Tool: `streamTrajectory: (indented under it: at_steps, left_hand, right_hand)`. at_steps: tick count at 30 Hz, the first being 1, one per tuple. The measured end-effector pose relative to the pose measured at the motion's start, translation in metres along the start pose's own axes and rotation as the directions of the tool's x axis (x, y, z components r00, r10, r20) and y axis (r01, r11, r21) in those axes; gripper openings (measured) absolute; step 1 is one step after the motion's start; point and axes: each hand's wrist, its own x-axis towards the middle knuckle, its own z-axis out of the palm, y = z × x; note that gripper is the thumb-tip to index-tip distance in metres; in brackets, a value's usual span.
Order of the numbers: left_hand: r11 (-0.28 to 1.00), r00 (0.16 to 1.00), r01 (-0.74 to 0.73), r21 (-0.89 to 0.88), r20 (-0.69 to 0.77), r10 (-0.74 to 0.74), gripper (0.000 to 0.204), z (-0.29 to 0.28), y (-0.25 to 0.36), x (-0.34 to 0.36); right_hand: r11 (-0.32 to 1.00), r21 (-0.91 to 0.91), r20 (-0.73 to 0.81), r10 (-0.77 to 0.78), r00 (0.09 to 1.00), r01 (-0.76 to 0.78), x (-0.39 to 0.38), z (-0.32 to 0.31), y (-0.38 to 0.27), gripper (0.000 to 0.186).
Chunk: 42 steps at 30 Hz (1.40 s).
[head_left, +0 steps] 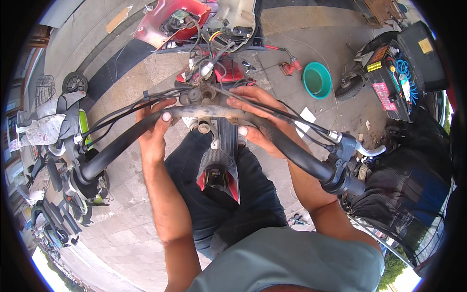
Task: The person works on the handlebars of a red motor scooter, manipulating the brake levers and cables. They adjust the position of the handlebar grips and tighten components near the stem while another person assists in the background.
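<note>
A: State of the grip?
B: Both hands clamped on the handlebar [197, 112]. Left hand [152, 138]: thumb near side, fingers far side, left of centre. Right hand [280, 124]: same arrangement, right of centre.

A: Position of the bar?
B: Crosswise in front of the torso, over the steering column [208, 92]. Middle bare and brownish, arms black-sleeved. Cables [116, 115] run along its far side; a lever [373, 150] stands at the right end.

A: Beyond that?
B: Far: loose wires with white connectors [206, 69], then a red panel [146, 30]. Near: ridged footboard [219, 156], between the legs.

A: Farther right?
B: Red tool [290, 66], green basin [316, 80], then an open black case [396, 104] with a coiled blue hose [412, 80].

A: Labels?
B: On the case: one yellow [374, 66], one pink [384, 96]. Inside the lid, a pale yellow sticker [426, 46]. Print too small to make out.
</note>
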Motion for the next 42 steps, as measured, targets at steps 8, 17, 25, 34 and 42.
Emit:
streamTrajectory:
  at_steps: [8, 17, 25, 34, 42]
  left_hand:
    - [0.998, 0.996, -0.023, 0.060, -0.084, 0.028, 0.065, 0.004, -0.006, 0.000]
    - [0.989, 0.970, 0.096, -0.109, -0.212, -0.117, 0.060, 0.019, -0.007, -0.015]
    - [0.973, 0.972, 0.047, -0.226, -0.216, -0.097, 0.044, 0.018, -0.019, -0.012]
    - [0.976, 0.976, 0.054, -0.212, -0.196, -0.096, 0.047, 0.016, -0.012, -0.012]
    - [0.990, 0.986, 0.105, -0.091, -0.118, -0.115, 0.046, 0.012, -0.010, -0.011]
  right_hand:
    - [0.972, 0.211, 0.040, 0.095, 0.995, -0.101, 0.008, 0.000, -0.007, 0.042]
    - [0.916, 0.399, -0.023, 0.057, 0.998, -0.043, 0.017, 0.007, -0.003, 0.043]
    - [0.948, 0.319, -0.111, 0.044, 0.993, -0.006, 0.017, 0.018, 0.005, 0.035]
    - [0.945, -0.154, -0.285, 0.237, 0.929, -0.288, -0.046, 0.015, -0.046, 0.039]
    - [0.566, -0.823, -0.184, -0.189, 0.965, -0.046, -0.069, -0.088, -0.194, 0.079]
